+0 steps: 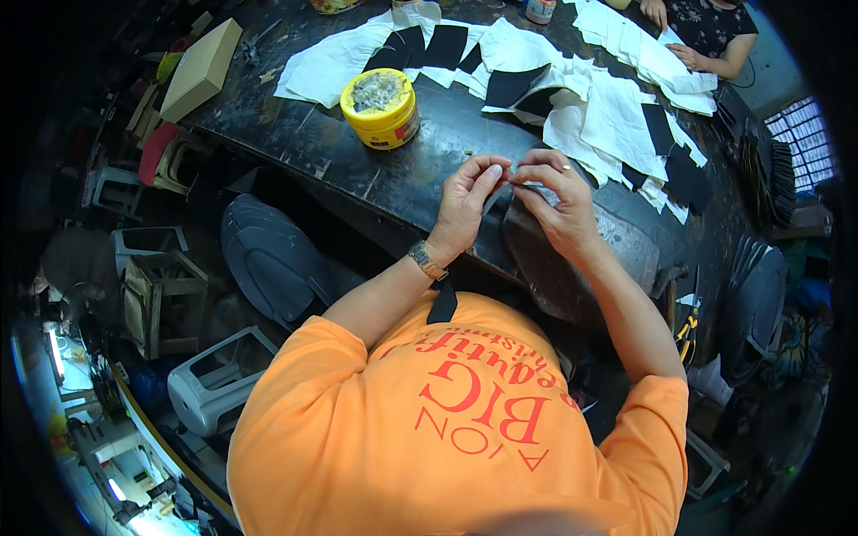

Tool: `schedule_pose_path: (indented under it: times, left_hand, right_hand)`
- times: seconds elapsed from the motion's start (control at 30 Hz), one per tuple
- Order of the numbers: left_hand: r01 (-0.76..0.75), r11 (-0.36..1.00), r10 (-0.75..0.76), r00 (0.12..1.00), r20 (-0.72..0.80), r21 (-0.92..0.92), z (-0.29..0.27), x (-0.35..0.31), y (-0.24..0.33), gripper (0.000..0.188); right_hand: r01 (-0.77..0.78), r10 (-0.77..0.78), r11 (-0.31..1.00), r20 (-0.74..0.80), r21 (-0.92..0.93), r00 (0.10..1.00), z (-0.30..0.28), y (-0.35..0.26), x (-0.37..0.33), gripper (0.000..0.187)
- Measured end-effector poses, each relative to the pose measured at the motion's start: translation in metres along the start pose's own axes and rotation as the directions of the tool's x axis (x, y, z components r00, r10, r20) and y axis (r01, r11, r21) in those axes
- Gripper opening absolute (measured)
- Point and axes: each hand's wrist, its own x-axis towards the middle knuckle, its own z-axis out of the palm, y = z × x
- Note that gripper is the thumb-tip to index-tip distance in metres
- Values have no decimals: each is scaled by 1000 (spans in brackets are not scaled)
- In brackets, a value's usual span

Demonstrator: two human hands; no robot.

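Note:
Above the near edge of the dark table, my left hand [469, 198] and my right hand [561, 198] meet fingertip to fingertip. The fingers of both hands are pinched closed. Whatever lies between them is too small to make out. Just beyond my left hand stands a yellow tub [380, 109] with pale, grimy material on its top. Under my right hand a dark brown, worn slab [585, 259] juts over the table's front edge. White fabric pieces [617, 112] and black pieces [514, 87] lie overlapping past my hands.
The long black table [295, 147] runs across the view. A co-worker's hands [686, 55] rest on white pieces at the far right. A cardboard box [202, 70] is at the far left. Yellow-handled pliers [687, 332] hang at right. Grey stools [223, 380] stand on the floor.

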Motion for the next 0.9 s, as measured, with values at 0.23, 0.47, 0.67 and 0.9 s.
schedule_pose_path:
  times: [0.23, 0.47, 0.67, 0.9]
  left_hand:
    - [54, 989, -62, 997, -54, -140, -1, 3, 1, 38]
    - [-298, 949, 310, 941, -137, 106, 2, -3, 4, 43]
    - [-407, 861, 464, 874, -143, 305, -20, -23, 28, 27]
    - [-259, 881, 358, 912, -202, 395, -55, -41, 50, 11]
  right_hand:
    - [-355, 420, 828, -61, 434, 905, 36, 24, 13, 33]
    - [-237, 241, 915, 29, 325, 970, 29, 18, 3, 62]
    - [-122, 121, 992, 43, 22, 992, 26, 10, 4, 30]
    - [-144, 144, 990, 9, 1, 990, 28, 25, 5, 13]
